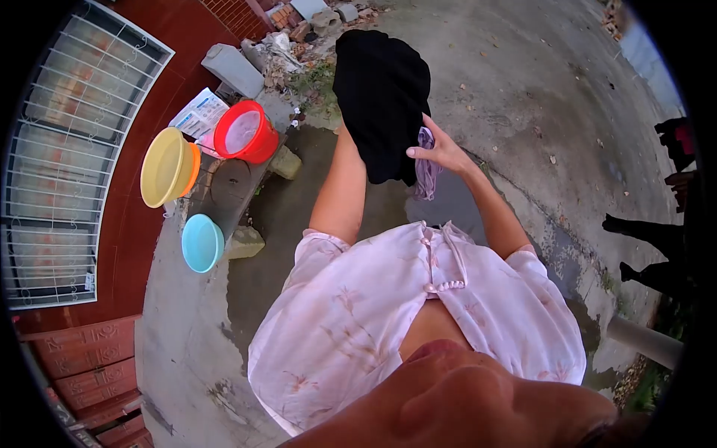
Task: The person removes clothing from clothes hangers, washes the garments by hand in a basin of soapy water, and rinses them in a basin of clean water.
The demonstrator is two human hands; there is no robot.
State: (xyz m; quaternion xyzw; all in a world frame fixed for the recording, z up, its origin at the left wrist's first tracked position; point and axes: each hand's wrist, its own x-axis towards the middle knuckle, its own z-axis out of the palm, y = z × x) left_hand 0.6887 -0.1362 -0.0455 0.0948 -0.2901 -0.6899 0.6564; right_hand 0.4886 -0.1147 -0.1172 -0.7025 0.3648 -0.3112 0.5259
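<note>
A black cloth (381, 97) is held up in front of my chest at the upper middle. My right hand (442, 149) is closed at its right edge, thumb and fingers gripping a bunched light purple cloth (427, 168) that hangs beside the black one. My left forearm reaches up to the black cloth, and my left hand is hidden behind or inside it. Whether the right fingers also pinch the black cloth, I cannot tell.
A stone bench (246, 175) at the left bears a red bucket (250, 134). Nearby are a yellow basin (166, 168), an orange one (193, 170) and a light blue basin (202, 243). Rubble (299, 30) lies behind. Dark clothes (657, 235) hang at the far right. The concrete ground is partly wet.
</note>
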